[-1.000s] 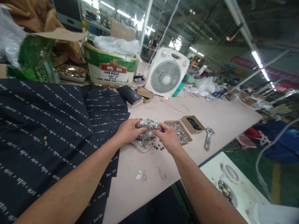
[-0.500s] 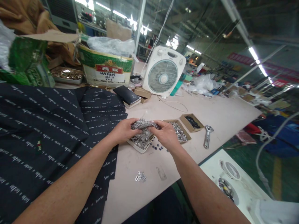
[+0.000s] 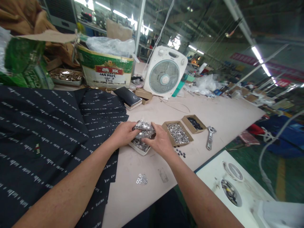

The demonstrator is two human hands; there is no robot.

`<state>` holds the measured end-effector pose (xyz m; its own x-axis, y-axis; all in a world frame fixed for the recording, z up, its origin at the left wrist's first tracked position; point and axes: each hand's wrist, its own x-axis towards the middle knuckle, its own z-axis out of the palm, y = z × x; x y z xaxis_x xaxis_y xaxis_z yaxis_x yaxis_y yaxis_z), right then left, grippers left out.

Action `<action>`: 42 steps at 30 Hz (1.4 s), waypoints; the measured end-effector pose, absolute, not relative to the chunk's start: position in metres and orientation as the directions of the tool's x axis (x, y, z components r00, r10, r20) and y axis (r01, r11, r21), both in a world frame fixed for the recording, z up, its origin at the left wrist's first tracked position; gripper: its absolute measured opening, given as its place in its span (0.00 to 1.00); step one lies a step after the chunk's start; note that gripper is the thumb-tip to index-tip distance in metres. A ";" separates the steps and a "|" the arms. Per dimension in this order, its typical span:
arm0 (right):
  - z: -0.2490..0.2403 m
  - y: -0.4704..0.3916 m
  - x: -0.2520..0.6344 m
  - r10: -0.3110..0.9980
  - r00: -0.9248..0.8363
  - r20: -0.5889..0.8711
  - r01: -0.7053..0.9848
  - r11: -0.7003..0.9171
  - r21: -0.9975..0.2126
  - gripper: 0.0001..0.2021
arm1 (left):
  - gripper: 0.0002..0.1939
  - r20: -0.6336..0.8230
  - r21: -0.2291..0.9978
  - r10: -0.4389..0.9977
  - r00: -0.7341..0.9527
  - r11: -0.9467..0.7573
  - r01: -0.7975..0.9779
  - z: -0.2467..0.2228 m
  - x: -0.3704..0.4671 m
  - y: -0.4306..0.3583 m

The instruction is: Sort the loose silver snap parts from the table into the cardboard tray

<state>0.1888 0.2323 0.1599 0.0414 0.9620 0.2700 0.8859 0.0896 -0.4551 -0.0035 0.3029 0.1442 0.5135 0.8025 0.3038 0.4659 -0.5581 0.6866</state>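
Presently a clear plastic bag of small silver metal rings (image 3: pixel 143 129) is held between both hands directly above a shallow white tray (image 3: pixel 140 147), which already carries a layer of the same rings; holding it there would let anything that spills land in the tray rather than on the counter (image 3: pixel 213 110). The left hand (image 3: pixel 123 134) is clamped on the bag's near-left end, and the right hand (image 3: pixel 159 143) is closed over its right side, fingers curled around the plastic, so the two hands sit close together with the bag bunched between them. Whether the bag's mouth is open cannot be told. Just right of the right hand stands a cardboard box of silver rings (image 3: pixel 177 133), and beyond it a second box of dark parts (image 3: pixel 194 123), the sorts kept apart by container. A few dark studs (image 3: pixel 180 153) lie loose just beside the right wrist, and a small cluster of silver rings (image 3: pixel 142 179) lies nearer the body. An adjustable wrench (image 3: pixel 209 137) rests further right. Black printed fabric (image 3: pixel 47 126) is spread to the left of the left hand, and a white fan (image 3: pixel 163 74) stands beyond the hands.
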 end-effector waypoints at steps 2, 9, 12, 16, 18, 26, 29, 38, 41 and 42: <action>0.153 0.233 0.186 0.958 0.013 0.287 0.919 0.102 -0.380 0.40 | 0.16 0.312 0.638 0.793 0.524 -0.583 0.503 0.145 -0.003 0.302; 0.142 0.236 0.180 0.936 -0.083 0.343 0.940 0.187 -0.284 0.30 | 0.16 0.304 0.530 0.777 0.552 -0.619 0.579 0.142 -0.002 0.304; 0.141 0.235 0.176 0.944 -0.064 0.323 0.949 0.157 -0.272 0.33 | 0.16 0.286 0.517 0.789 0.544 -0.605 0.605 0.143 -0.002 0.304; 0.140 0.235 0.174 0.943 -0.028 0.332 0.941 0.137 -0.310 0.30 | 0.16 0.259 0.503 0.790 0.556 -0.602 0.620 0.145 0.000 0.301; 0.140 0.237 0.175 0.937 -0.027 0.348 0.939 0.144 -0.313 0.28 | 0.16 0.244 0.504 0.788 0.566 -0.601 0.620 0.146 0.001 0.301; 0.141 0.239 0.181 0.911 -0.170 0.376 0.935 0.270 -0.231 0.27 | 0.16 0.205 0.454 0.794 0.572 -0.595 0.663 0.153 0.005 0.293; 0.132 0.250 0.188 0.917 -0.189 0.353 0.939 0.274 -0.209 0.31 | 0.16 0.207 0.424 0.805 0.556 -0.586 0.691 0.153 0.008 0.293; 0.118 0.273 0.202 0.875 -0.220 0.432 0.903 0.350 -0.249 0.31 | 0.21 0.230 0.441 0.823 0.519 -0.564 0.699 0.152 0.011 0.293; 0.125 0.270 0.203 0.885 -0.208 0.416 0.864 0.366 -0.347 0.27 | 0.17 0.271 0.453 0.846 0.459 -0.533 0.715 0.153 0.009 0.292; 0.128 0.269 0.204 0.893 -0.192 0.408 0.856 0.355 -0.375 0.25 | 0.17 0.286 0.461 0.856 0.430 -0.517 0.721 0.154 0.008 0.291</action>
<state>0.2038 0.2686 0.1281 -0.1921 0.8927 0.4077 0.8563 0.3554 -0.3747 0.0084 0.2915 0.1536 0.4303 0.8562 0.2860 0.7214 -0.5166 0.4612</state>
